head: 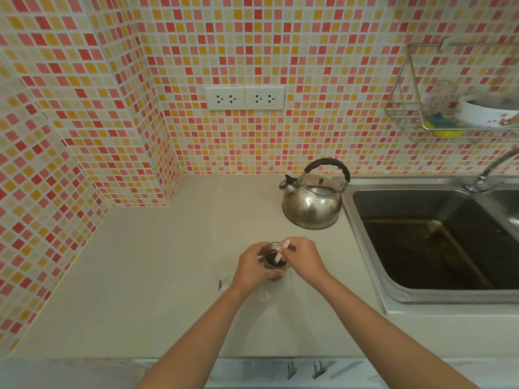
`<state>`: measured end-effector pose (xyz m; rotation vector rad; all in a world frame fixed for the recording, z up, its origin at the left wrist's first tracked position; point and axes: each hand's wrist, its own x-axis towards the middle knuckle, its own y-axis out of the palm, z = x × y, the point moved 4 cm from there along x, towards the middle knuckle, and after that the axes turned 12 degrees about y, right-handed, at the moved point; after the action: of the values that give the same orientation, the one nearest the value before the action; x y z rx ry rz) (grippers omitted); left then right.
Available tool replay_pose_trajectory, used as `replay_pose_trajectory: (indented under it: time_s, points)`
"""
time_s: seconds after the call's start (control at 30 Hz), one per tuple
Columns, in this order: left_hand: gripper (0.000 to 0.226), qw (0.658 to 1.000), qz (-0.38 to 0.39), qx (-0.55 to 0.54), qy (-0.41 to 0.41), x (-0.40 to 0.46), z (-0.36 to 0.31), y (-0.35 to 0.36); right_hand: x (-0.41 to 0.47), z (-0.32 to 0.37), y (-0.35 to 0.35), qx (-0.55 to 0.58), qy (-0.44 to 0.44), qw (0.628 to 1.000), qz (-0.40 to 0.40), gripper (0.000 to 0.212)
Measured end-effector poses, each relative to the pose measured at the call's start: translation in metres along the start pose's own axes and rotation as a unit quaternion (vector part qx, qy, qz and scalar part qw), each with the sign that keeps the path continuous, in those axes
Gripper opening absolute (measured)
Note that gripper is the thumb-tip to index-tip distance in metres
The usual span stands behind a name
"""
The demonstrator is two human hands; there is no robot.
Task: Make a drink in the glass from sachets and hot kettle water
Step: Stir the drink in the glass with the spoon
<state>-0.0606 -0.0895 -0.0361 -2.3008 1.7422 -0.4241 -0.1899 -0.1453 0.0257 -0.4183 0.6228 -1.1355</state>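
Note:
A small clear glass [273, 262] stands on the pale countertop and holds a dark brown drink. My left hand [254, 266] is wrapped around its left side. My right hand [302, 258] pinches a narrow white sachet stick [281, 251] whose lower end dips into the drink at a slant. The steel kettle [311, 199] with a black handle sits behind the glass, beside the sink, with its spout pointing left.
A steel sink [438, 237] with brownish water lies to the right, its tap [490, 171] at the back. A wire rack [449, 108] on the tiled wall holds a white bowl and sponges. Two wall sockets [244, 98]. A small dark scrap [220, 284] lies left of the glass.

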Motion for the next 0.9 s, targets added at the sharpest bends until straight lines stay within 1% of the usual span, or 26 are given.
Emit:
replay_pose_trajectory:
  time_s: [0.07, 0.13, 0.2, 0.3, 0.37, 0.47, 0.5, 0.63, 0.7, 0.8, 0.9]
  points:
    - [0.064, 1.000, 0.001, 0.003, 0.000, 0.000, -0.001, -0.001, 0.000, 0.002, 0.001, -0.010, -0.013, 1.000, -0.004, 0.020]
    - [0.065, 1.000, 0.002, 0.006, 0.001, 0.000, -0.002, -0.001, 0.003, 0.000, -0.004, -0.042, 0.000, 0.999, -0.031, 0.021]
    - [0.066, 1.000, 0.001, 0.006, 0.001, 0.000, -0.002, -0.001, 0.004, -0.004, -0.007, -0.038, 0.016, 0.998, -0.046, 0.018]
    - [0.062, 1.000, 0.001, 0.003, 0.003, 0.000, -0.003, -0.001, 0.000, -0.001, -0.002, -0.007, -0.010, 1.000, -0.016, 0.020]
    - [0.064, 1.000, 0.004, 0.007, 0.003, 0.000, -0.002, -0.001, -0.001, 0.002, -0.003, -0.030, -0.027, 0.999, -0.011, 0.020]
    - [0.068, 1.000, 0.006, 0.011, 0.000, 0.001, -0.001, -0.001, 0.003, 0.001, -0.008, -0.090, -0.011, 0.995, -0.048, 0.018]
    - [0.068, 1.000, 0.007, 0.012, 0.000, 0.001, -0.002, -0.001, 0.003, 0.000, -0.007, -0.093, -0.005, 0.995, -0.048, 0.018]
    - [0.063, 1.000, 0.008, 0.008, 0.006, 0.001, -0.003, -0.001, -0.003, 0.005, 0.004, -0.044, -0.026, 0.999, 0.007, 0.021]
    - [0.063, 1.000, 0.009, 0.010, 0.005, 0.000, -0.004, -0.001, -0.001, 0.005, 0.002, -0.051, -0.029, 0.998, 0.000, 0.022]
    - [0.064, 1.000, 0.006, 0.012, 0.002, 0.000, -0.004, -0.001, 0.003, 0.000, -0.004, -0.088, -0.006, 0.995, -0.038, 0.020]
    - [0.063, 1.000, 0.005, 0.007, 0.003, 0.001, -0.002, -0.001, 0.001, 0.001, 0.001, -0.047, -0.014, 0.999, 0.005, 0.021]
